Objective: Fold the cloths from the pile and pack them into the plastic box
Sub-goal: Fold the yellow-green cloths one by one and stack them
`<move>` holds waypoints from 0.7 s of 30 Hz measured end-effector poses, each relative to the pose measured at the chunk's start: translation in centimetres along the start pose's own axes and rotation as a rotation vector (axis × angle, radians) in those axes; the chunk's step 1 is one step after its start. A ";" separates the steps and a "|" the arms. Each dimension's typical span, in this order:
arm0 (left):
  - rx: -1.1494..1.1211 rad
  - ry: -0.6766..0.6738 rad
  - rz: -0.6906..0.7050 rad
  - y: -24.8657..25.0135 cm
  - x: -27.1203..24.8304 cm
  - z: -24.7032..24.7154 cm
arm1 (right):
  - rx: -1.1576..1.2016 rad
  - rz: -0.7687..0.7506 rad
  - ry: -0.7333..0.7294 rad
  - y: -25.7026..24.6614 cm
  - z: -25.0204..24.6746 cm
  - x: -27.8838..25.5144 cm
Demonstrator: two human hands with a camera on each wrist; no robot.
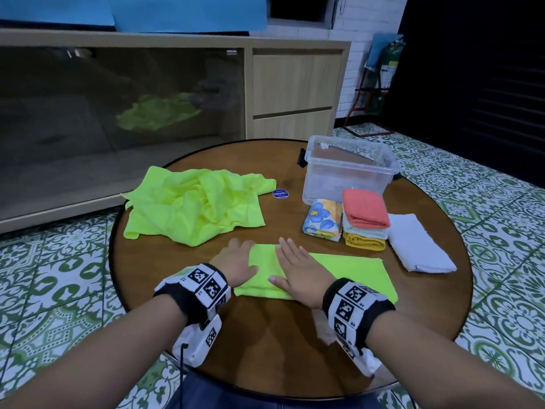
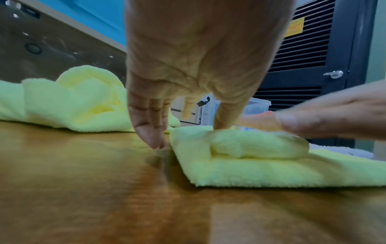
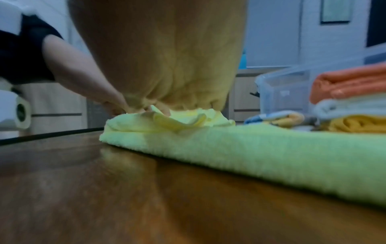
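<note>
A lime-green cloth point(image 1: 348, 273) lies folded into a long strip near the table's front edge. My left hand point(image 1: 239, 256) rests at its left end: the fingers point(image 2: 150, 132) point down onto the wood and the thumb presses the cloth's point(image 2: 261, 170) top layer. My right hand point(image 1: 296, 271) lies flat, fingers straight, on the left half of the strip, palm down point(image 3: 163, 57). A loose pile of yellow-green cloths point(image 1: 194, 202) sits at the back left. The clear lidless plastic box point(image 1: 351, 169) stands at the back right.
In front of the box lie a floral folded cloth point(image 1: 323, 219), a stack topped by an orange one point(image 1: 365, 212) and a white folded towel point(image 1: 418, 243). A blue round sticker point(image 1: 280, 193) is on the round wooden table point(image 1: 265, 349). A cabinet stands behind.
</note>
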State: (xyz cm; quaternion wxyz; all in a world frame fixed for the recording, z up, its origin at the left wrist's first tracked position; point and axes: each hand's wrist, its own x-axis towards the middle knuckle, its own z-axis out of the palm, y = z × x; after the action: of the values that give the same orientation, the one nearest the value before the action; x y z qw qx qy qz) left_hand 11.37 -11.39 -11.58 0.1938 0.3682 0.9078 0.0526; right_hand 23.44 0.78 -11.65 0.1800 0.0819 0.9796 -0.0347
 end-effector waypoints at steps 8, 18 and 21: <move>-0.480 0.039 -0.204 0.5 0.9 0.8 | 0.105 0.044 -0.108 0.4 0.6 0.3; -0.159 0.269 -0.165 -1.3 2.1 -5.9 | -0.090 -0.139 -0.063 1.8 -1.0 -0.3; 0.006 0.366 -0.123 0.0 1.8 -6.3 | -0.061 -0.177 -0.012 0.9 -0.7 0.2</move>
State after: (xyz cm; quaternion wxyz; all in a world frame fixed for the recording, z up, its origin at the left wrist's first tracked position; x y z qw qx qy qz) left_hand 7.73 -9.83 -6.31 0.0275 0.2969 0.9488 0.1042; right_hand 23.21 1.80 -11.12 0.1846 -0.0110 0.9825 -0.0211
